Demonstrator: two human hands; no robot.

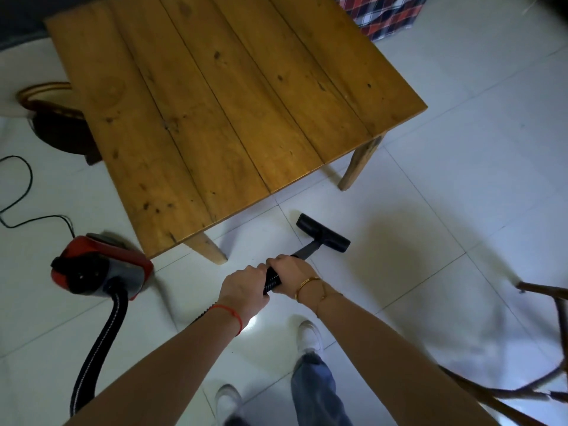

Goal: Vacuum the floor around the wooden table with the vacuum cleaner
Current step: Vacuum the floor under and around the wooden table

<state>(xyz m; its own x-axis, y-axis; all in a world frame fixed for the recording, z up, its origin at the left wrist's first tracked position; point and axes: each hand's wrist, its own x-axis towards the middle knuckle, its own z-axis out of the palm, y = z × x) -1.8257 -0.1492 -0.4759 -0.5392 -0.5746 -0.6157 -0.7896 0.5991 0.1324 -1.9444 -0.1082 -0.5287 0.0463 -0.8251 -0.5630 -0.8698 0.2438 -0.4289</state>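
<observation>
The wooden plank table fills the upper middle of the head view. The red and grey vacuum cleaner body sits on the white tiled floor by the table's near left corner. Its black ribbed hose curves down and left. The black floor nozzle lies flat on the tiles just in front of the table's near edge. My left hand and my right hand both grip the black wand, the right one nearer the nozzle.
A black power cord snakes over the floor at the left. A dark round wooden stool stands beside the table's left edge. A wooden chair frame is at the lower right. A plaid cloth hangs at the top.
</observation>
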